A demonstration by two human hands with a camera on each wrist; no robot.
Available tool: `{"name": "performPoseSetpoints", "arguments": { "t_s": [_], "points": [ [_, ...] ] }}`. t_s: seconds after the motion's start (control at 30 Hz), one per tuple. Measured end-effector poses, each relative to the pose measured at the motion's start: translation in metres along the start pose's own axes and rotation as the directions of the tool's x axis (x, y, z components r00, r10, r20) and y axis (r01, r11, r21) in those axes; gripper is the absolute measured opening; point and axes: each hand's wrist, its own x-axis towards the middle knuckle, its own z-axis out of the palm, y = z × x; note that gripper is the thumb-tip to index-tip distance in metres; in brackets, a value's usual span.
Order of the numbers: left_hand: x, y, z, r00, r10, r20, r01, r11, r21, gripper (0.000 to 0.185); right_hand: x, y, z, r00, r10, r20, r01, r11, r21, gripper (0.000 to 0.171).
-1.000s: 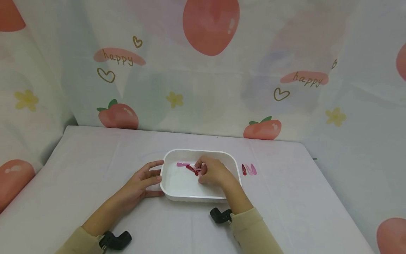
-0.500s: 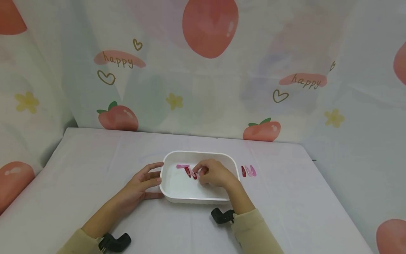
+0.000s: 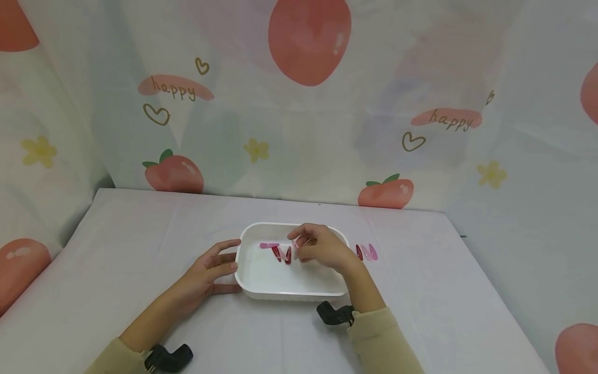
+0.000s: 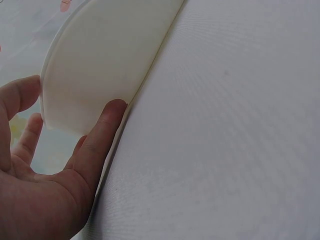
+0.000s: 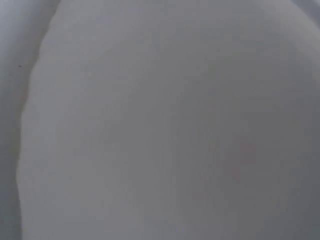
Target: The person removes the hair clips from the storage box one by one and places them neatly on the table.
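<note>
In the head view, a white tray (image 3: 261, 280) lies on the table with several snap hair clips inside. A pink clip (image 3: 269, 245) lies sideways; beside it are a dark red clip (image 3: 276, 254), a light pink clip (image 3: 282, 254) and another dark red clip (image 3: 288, 255). My right hand (image 3: 324, 249) is over the tray's right half, thumb and fingers pinching a light pink hair clip (image 3: 295, 243), partly hidden by the fingers. My left hand (image 3: 207, 267) rests its spread fingertips against the tray's left side; the left wrist view shows a straight finger (image 4: 102, 135) along the wall.
Right of the tray, a dark red clip (image 3: 359, 252), a light pink clip (image 3: 366, 252) and a pink clip (image 3: 372, 252) lie in a row on the white table (image 3: 420, 291). A printed cloth (image 3: 303, 135) hangs behind. The right wrist view is blurred white.
My right hand has drawn right and up from the pile, pinching a light pink clip. The dark red clips in the tray have turned more upright and spread apart. My left hand stays put.
</note>
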Motion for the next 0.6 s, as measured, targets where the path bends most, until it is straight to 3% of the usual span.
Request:
{"name": "performPoseSetpoints", "arguments": {
  "t_s": [0.2, 0.6],
  "points": [
    [0.000, 0.000, 0.000, 1.000, -0.004, -0.009, 0.004, 1.000, -0.005, 0.055, -0.007, -0.001, -0.011, 1.000, -0.011, -0.014, 0.013, 0.994, 0.108, 0.033],
    [-0.002, 0.001, 0.000, 1.000, -0.010, -0.008, 0.010, 1.000, 0.000, 0.055, -0.034, 0.003, -0.052, 0.992, -0.040, -0.118, 0.051, 0.995, 0.088, 0.035]
  ]
}}
